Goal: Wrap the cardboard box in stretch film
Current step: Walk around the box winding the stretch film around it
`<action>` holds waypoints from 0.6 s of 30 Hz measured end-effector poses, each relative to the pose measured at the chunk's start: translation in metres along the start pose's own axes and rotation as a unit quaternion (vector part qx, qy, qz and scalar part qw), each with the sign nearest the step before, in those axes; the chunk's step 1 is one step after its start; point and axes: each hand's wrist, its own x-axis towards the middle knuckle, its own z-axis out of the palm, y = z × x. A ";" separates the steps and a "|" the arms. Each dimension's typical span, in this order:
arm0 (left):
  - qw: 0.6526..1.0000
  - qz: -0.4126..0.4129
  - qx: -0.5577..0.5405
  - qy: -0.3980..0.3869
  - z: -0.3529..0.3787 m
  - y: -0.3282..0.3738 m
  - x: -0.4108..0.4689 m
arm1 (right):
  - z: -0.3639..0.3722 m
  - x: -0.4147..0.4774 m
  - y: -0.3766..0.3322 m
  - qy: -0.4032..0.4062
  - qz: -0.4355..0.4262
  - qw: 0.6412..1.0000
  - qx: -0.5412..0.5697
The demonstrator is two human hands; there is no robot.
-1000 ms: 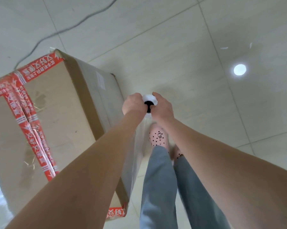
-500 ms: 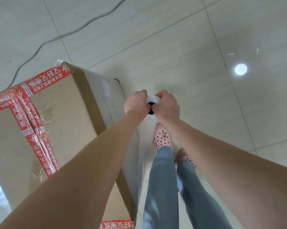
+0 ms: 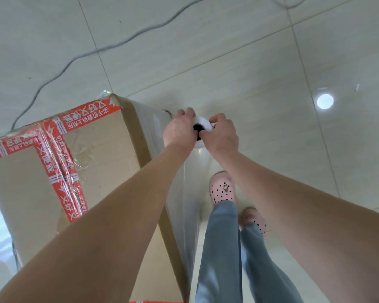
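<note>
Now both hands are holding the stretch film roll point(image 3: 202, 127) between them, seen from above. The left hand point(image 3: 179, 130) is gripping it from the side of the box, with the fingers curled over the top rim, and the right hand point(image 3: 222, 134) is gripping it from the opposite side in the same way. Only the round end of the roll is showing: it is white, with a dark hole in the middle.

The cardboard box point(image 3: 96, 154) is standing on the floor point(image 3: 206, 51), to the left of the hands. The left hand is lying just beside the far right corner of the box, near its upper edge. The box is tall and rectangular, made of plain brown cardboard with a matt surface. Red tape point(image 3: 61, 169) with white printed characters is running along its top edges and across the top. Some thin clear film with small creases is lying over the tape.

Below the roll, a sheet of film point(image 3: 190, 193) is hanging down along the right side of the box. It is transparent and glossy, with long vertical wrinkles.

The floor is made of large pale tiles, smooth and shiny, and a round spot of light point(image 3: 325, 101) is reflecting on it. A thin grey cable point(image 3: 75, 60) is curving over the tiles behind the box. The person is wearing blue jeans point(image 3: 219, 248) and pink shoes point(image 3: 222, 189) with small dark holes.
</note>
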 end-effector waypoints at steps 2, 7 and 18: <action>0.999 0.033 0.021 0.012 0.001 -0.001 0.005 | 0.000 0.002 -0.002 0.001 -0.011 1.000 -0.014; 1.000 -0.011 -0.028 0.002 -0.010 -0.005 0.015 | 0.001 0.007 -0.010 -0.005 -0.060 0.996 -0.060; 0.984 -0.085 -0.153 -0.028 -0.011 0.008 0.019 | -0.011 0.026 -0.027 0.015 -0.047 0.994 -0.099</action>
